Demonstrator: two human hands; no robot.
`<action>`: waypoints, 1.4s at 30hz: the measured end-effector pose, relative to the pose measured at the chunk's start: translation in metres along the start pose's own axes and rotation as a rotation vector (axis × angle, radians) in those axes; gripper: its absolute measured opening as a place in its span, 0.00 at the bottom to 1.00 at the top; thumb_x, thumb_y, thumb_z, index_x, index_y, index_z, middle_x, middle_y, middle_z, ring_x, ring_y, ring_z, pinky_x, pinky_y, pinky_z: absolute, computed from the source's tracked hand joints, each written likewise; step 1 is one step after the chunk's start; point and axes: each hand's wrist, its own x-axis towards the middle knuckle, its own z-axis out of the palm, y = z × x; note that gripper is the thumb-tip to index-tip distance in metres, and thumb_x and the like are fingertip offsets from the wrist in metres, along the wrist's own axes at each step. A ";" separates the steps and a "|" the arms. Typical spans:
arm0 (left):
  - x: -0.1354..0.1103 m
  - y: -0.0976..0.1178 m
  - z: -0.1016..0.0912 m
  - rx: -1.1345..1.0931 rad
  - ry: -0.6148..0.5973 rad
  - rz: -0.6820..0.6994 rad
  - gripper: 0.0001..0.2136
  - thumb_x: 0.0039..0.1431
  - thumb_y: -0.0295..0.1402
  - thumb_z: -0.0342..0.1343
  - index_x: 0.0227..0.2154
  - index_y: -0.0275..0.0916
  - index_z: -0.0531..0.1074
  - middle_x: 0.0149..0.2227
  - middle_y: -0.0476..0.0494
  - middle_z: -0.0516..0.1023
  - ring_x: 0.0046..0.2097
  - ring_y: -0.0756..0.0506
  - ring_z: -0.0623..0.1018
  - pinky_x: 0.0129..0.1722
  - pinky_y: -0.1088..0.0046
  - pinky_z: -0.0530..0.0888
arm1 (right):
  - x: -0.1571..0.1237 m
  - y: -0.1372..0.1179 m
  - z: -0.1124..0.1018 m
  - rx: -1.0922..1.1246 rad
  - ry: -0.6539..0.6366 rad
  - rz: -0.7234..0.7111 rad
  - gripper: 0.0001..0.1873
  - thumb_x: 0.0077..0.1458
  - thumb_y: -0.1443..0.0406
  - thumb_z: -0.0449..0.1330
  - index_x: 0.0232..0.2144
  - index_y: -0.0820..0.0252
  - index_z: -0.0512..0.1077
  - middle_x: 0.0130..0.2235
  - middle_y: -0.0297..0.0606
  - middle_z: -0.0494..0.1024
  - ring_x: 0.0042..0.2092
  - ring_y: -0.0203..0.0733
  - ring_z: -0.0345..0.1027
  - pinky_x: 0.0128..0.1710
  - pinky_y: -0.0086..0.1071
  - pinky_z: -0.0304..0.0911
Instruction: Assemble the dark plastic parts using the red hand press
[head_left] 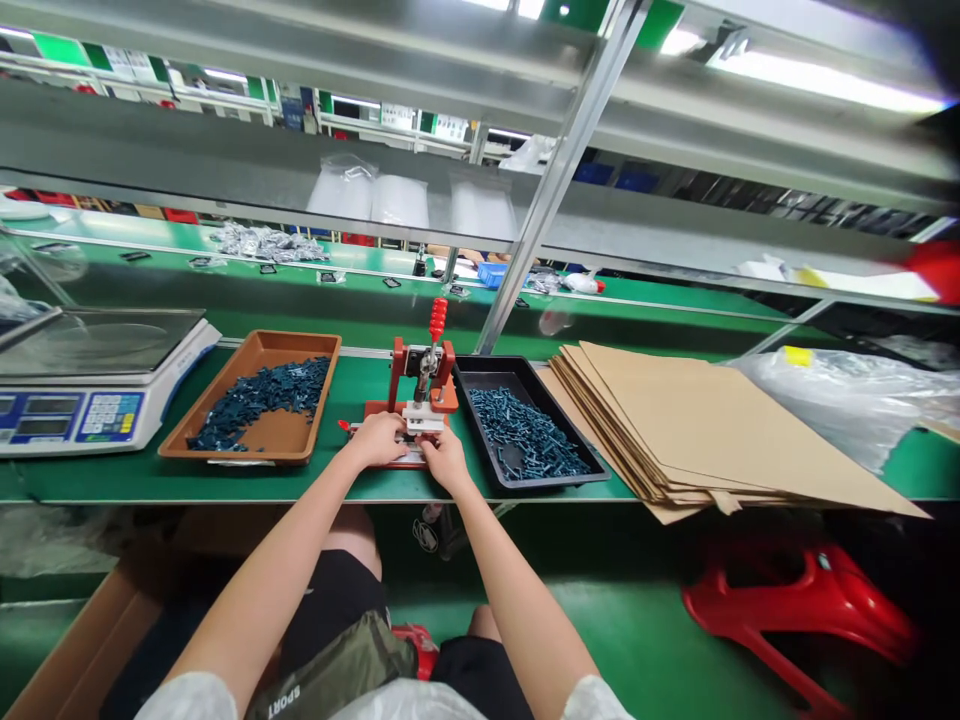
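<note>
Scale: one digital bench scale (82, 410) at far left on the green surface (225, 482) - readout too small to read.
Brown tray: one shallow tray (225, 451) just right of the scale, holding a loose heap of dark blue parts (262, 400) - too many to count.
Left grip: left hand (379, 440) curled over the front of the press, touching the white block (421, 418); fingers closed down, but cannot tell if it has hold of a part.
Press: one red toggle press (401, 370) between the two trays, under both hands; red-knobbed handle (438, 320) stands upright.
Right grip: right hand (444, 460) just beside the left, partly closed at the block's front edge; hold unclear.
Black tray: one tray (540, 483) right of the press, with a heap of blue parts (521, 435) - also uncountable.
Cardboard: one overlapping stack of flat sheets (697, 420), front corners overhanging the surface - sheet count unclear.
Plastic bag: one bulging clear bag (832, 400) at far right.
Risk: fingers sit close to the press, so a pull on the handle could pinch them; a misplaced part could jam or crack; the overhanging stack could slide off.
</note>
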 end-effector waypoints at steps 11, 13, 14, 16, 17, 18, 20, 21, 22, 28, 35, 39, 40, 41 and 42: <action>-0.002 0.001 0.004 -0.021 0.017 -0.013 0.12 0.50 0.38 0.61 0.38 0.44 0.80 0.48 0.43 0.82 0.52 0.38 0.78 0.54 0.64 0.71 | 0.004 0.005 0.000 -0.058 -0.044 -0.097 0.11 0.55 0.67 0.59 0.38 0.56 0.80 0.44 0.40 0.80 0.46 0.47 0.73 0.51 0.41 0.67; -0.002 0.001 0.003 -0.024 0.017 -0.019 0.11 0.50 0.37 0.61 0.38 0.44 0.80 0.48 0.43 0.82 0.52 0.38 0.78 0.54 0.63 0.72 | 0.005 0.001 -0.005 -0.065 -0.064 -0.156 0.12 0.55 0.68 0.58 0.40 0.56 0.80 0.46 0.42 0.80 0.48 0.47 0.72 0.52 0.41 0.67; -0.002 0.001 0.003 -0.025 0.018 -0.021 0.11 0.51 0.37 0.61 0.38 0.44 0.80 0.48 0.43 0.82 0.52 0.38 0.78 0.54 0.62 0.72 | 0.005 0.000 -0.006 -0.069 -0.076 -0.181 0.13 0.55 0.68 0.58 0.41 0.56 0.80 0.47 0.42 0.79 0.49 0.47 0.72 0.53 0.41 0.67; -0.002 0.002 0.002 -0.026 0.024 -0.023 0.11 0.51 0.36 0.61 0.38 0.44 0.80 0.47 0.42 0.82 0.52 0.37 0.78 0.55 0.61 0.72 | 0.006 -0.003 -0.009 -0.079 -0.099 -0.209 0.15 0.55 0.69 0.58 0.43 0.56 0.79 0.48 0.43 0.79 0.49 0.47 0.72 0.53 0.40 0.67; -0.003 0.003 0.001 -0.024 0.033 -0.023 0.11 0.51 0.35 0.61 0.38 0.43 0.80 0.47 0.42 0.82 0.52 0.37 0.78 0.55 0.60 0.72 | 0.007 -0.004 -0.009 -0.083 -0.106 -0.211 0.15 0.55 0.69 0.58 0.43 0.56 0.79 0.48 0.43 0.79 0.49 0.47 0.73 0.52 0.40 0.67; -0.005 0.005 0.002 -0.022 0.044 -0.022 0.11 0.51 0.35 0.61 0.38 0.43 0.80 0.47 0.41 0.82 0.52 0.37 0.78 0.56 0.59 0.71 | 0.007 -0.005 -0.010 -0.087 -0.112 -0.207 0.15 0.55 0.69 0.58 0.43 0.56 0.79 0.47 0.43 0.80 0.48 0.47 0.73 0.52 0.40 0.67; -0.012 0.008 0.004 -0.017 0.069 -0.005 0.12 0.53 0.33 0.60 0.40 0.42 0.80 0.48 0.40 0.81 0.53 0.37 0.77 0.57 0.58 0.70 | 0.008 -0.005 -0.009 -0.088 -0.121 -0.195 0.14 0.55 0.69 0.58 0.42 0.57 0.79 0.45 0.42 0.81 0.45 0.47 0.74 0.50 0.40 0.68; -0.018 0.010 0.006 -0.018 0.099 0.018 0.13 0.53 0.32 0.59 0.42 0.42 0.79 0.50 0.40 0.80 0.54 0.37 0.77 0.59 0.57 0.69 | 0.008 -0.004 -0.009 -0.084 -0.125 -0.192 0.13 0.55 0.69 0.58 0.41 0.57 0.79 0.43 0.42 0.81 0.45 0.47 0.75 0.50 0.40 0.69; -0.025 0.011 0.009 -0.021 0.150 0.048 0.14 0.54 0.30 0.58 0.45 0.43 0.79 0.52 0.40 0.79 0.55 0.38 0.75 0.62 0.56 0.67 | 0.008 -0.004 -0.008 -0.079 -0.129 -0.191 0.13 0.55 0.69 0.58 0.41 0.57 0.79 0.43 0.41 0.81 0.44 0.47 0.75 0.49 0.40 0.69; -0.063 -0.018 0.016 -0.152 0.809 -0.144 0.15 0.61 0.35 0.54 0.50 0.45 0.73 0.59 0.39 0.72 0.62 0.38 0.69 0.67 0.51 0.61 | 0.009 -0.006 -0.009 -0.049 -0.146 -0.194 0.16 0.55 0.69 0.58 0.44 0.54 0.79 0.47 0.39 0.81 0.49 0.47 0.75 0.53 0.39 0.68; -0.019 -0.034 0.007 -0.735 0.728 -0.451 0.21 0.69 0.41 0.37 0.59 0.41 0.61 0.56 0.35 0.75 0.57 0.43 0.77 0.57 0.61 0.74 | 0.009 -0.012 -0.010 -0.001 -0.110 -0.192 0.16 0.53 0.71 0.58 0.41 0.54 0.80 0.45 0.38 0.82 0.46 0.47 0.76 0.51 0.39 0.68; -0.005 -0.004 0.023 -0.250 0.577 -0.284 0.27 0.67 0.44 0.41 0.62 0.33 0.60 0.61 0.27 0.70 0.63 0.35 0.70 0.63 0.52 0.67 | 0.011 -0.009 -0.011 0.062 -0.093 -0.124 0.15 0.53 0.71 0.58 0.41 0.55 0.79 0.42 0.37 0.83 0.44 0.46 0.77 0.49 0.39 0.70; -0.005 0.001 0.025 -0.164 0.559 -0.251 0.28 0.67 0.45 0.42 0.63 0.31 0.60 0.62 0.26 0.69 0.64 0.33 0.69 0.63 0.51 0.66 | 0.013 -0.007 -0.011 0.077 -0.081 -0.096 0.15 0.53 0.71 0.58 0.41 0.56 0.79 0.42 0.37 0.83 0.44 0.46 0.77 0.49 0.39 0.70; -0.006 0.003 0.027 -0.119 0.538 -0.220 0.29 0.67 0.46 0.41 0.63 0.31 0.59 0.63 0.25 0.68 0.64 0.33 0.69 0.63 0.50 0.66 | 0.014 -0.006 -0.012 0.090 -0.076 -0.067 0.15 0.53 0.70 0.59 0.42 0.57 0.79 0.42 0.38 0.84 0.44 0.46 0.77 0.48 0.39 0.70; -0.007 0.003 0.027 -0.109 0.519 -0.199 0.29 0.67 0.46 0.41 0.64 0.32 0.58 0.63 0.26 0.67 0.64 0.33 0.69 0.63 0.50 0.66 | 0.016 -0.004 -0.012 0.102 -0.074 -0.039 0.15 0.52 0.70 0.59 0.42 0.58 0.79 0.42 0.38 0.84 0.44 0.47 0.78 0.48 0.39 0.70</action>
